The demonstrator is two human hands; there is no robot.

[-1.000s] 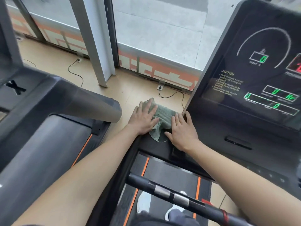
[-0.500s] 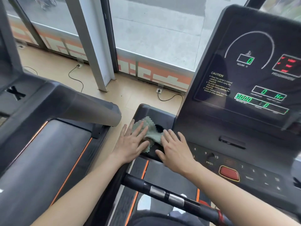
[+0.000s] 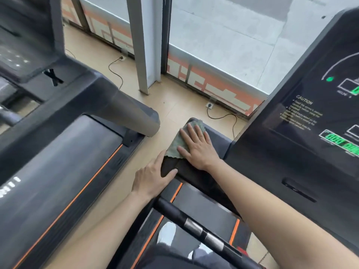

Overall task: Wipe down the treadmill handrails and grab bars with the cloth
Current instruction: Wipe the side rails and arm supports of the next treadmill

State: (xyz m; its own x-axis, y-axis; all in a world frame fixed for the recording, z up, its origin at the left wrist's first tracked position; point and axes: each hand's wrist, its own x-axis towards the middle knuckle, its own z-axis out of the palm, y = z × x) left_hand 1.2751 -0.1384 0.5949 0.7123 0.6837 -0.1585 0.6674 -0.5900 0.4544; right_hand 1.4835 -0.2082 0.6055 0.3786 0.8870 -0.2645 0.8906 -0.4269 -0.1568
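A grey-green cloth point(image 3: 177, 144) lies spread on the black left wing point(image 3: 217, 137) of the treadmill console. My right hand point(image 3: 197, 147) presses flat on the cloth with fingers straight. My left hand point(image 3: 153, 177) rests on the wing's near left edge just below the cloth, fingers extended, thumb lying on the top surface; it holds nothing. A black grab bar point(image 3: 196, 228) with silver pulse sensors runs diagonally below my arms.
The console display point(image 3: 314, 121) rises at the right with lit green digits. A neighbouring treadmill point(image 3: 64, 152) and its grey handrail point(image 3: 132, 115) stand at the left across a narrow strip of floor. Power cables and sockets point(image 3: 210, 104) lie by the window wall. My shoes show on the belt.
My right hand has moved onto the cloth and pushed it toward the wing's far end. My left hand came off the cloth and slid back to the near edge. The view swung left.
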